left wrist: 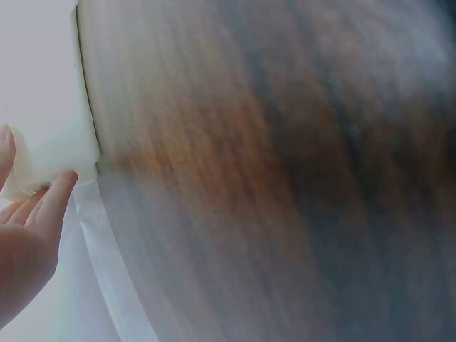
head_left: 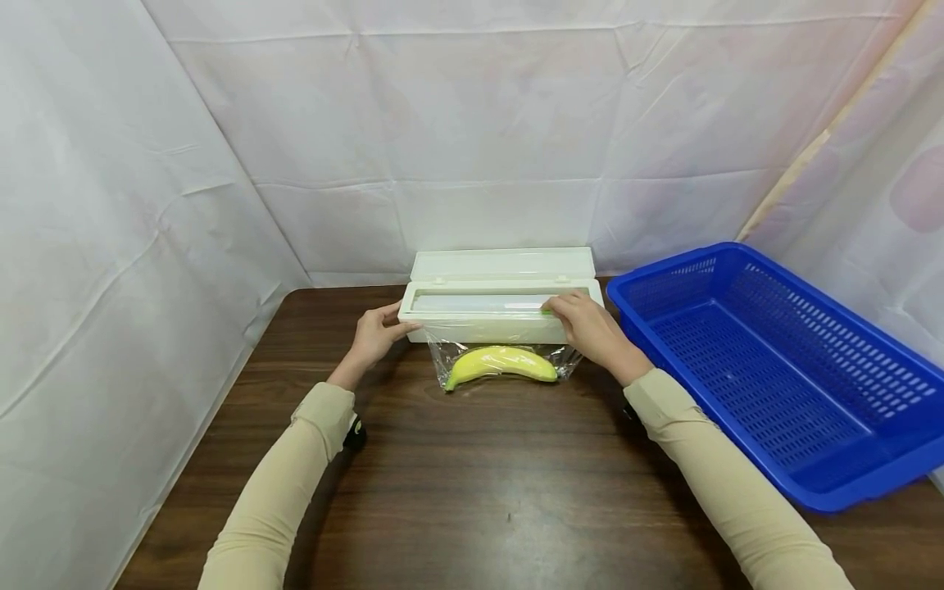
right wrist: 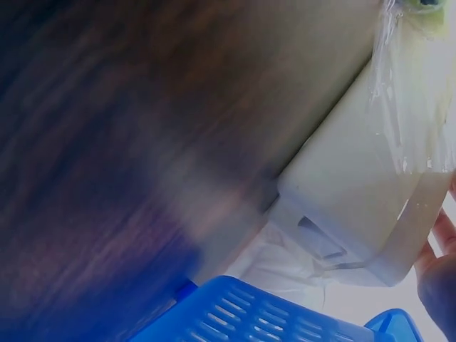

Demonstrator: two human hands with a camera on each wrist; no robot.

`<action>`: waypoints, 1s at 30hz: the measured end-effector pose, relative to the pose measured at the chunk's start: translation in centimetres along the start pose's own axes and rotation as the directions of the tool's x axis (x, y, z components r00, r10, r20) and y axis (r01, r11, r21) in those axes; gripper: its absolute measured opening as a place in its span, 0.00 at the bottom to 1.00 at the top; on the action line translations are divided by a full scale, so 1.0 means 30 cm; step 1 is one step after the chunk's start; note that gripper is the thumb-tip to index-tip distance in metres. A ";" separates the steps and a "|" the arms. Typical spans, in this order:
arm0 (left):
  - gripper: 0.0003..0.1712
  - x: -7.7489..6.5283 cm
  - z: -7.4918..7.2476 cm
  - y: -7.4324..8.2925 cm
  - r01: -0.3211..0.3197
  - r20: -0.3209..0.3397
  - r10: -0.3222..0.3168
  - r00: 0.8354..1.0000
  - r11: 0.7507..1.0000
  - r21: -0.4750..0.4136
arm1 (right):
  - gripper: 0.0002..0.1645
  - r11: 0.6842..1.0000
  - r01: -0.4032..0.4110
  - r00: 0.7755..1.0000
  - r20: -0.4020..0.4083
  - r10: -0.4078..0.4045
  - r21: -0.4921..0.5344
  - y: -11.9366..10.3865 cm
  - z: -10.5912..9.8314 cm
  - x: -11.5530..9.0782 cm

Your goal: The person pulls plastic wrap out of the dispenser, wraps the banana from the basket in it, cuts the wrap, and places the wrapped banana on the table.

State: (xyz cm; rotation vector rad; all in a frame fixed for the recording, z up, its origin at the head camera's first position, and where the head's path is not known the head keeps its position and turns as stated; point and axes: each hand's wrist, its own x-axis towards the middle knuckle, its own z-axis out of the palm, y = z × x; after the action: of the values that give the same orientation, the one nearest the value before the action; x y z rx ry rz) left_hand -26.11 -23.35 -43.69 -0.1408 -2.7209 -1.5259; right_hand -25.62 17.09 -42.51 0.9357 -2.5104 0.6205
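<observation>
A white cling film dispenser (head_left: 409, 311) stands at the back of the table with its lid (head_left: 501, 264) raised behind it and a film roll (head_left: 472, 303) inside. Clear cling film (head_left: 438, 354) hangs down its front over a yellow banana (head_left: 501, 359) lying on the table. My left hand (head_left: 374, 334) grips the dispenser's left end, thumb at the front and fingers at the side. At the front top edge, toward the right end, my right hand (head_left: 593, 332) pinches a small green slide cutter (head_left: 546, 310), mostly hidden by the fingers.
A large blue plastic basket (head_left: 752, 369) stands on the right, close to my right forearm and the dispenser's right end. White curtains (head_left: 479, 123) hang behind and on the left of the brown wooden table (head_left: 472, 475).
</observation>
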 end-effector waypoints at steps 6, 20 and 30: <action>0.39 0.006 0.003 0.006 0.000 0.007 0.000 1.000 1.000 -0.005 | 0.12 0.999 -0.023 1.000 -0.014 0.022 -0.037 0.000 -0.016 -0.012; 0.38 0.017 0.021 0.005 -0.009 0.015 0.010 1.000 1.000 -0.029 | 0.23 0.996 -0.017 0.999 -0.044 0.013 -0.090 0.028 -0.035 -0.052; 0.39 0.015 -0.038 -0.008 0.000 -0.005 0.000 1.000 0.998 -0.057 | 0.24 0.996 -0.008 0.994 -0.107 -0.001 -0.084 0.073 -0.046 -0.081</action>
State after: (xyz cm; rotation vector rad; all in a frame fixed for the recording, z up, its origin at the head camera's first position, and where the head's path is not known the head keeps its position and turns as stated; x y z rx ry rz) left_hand -26.63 -24.41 -43.28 -0.1378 -2.6749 -1.6024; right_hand -25.13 20.57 -43.15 0.8458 -2.4239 0.5465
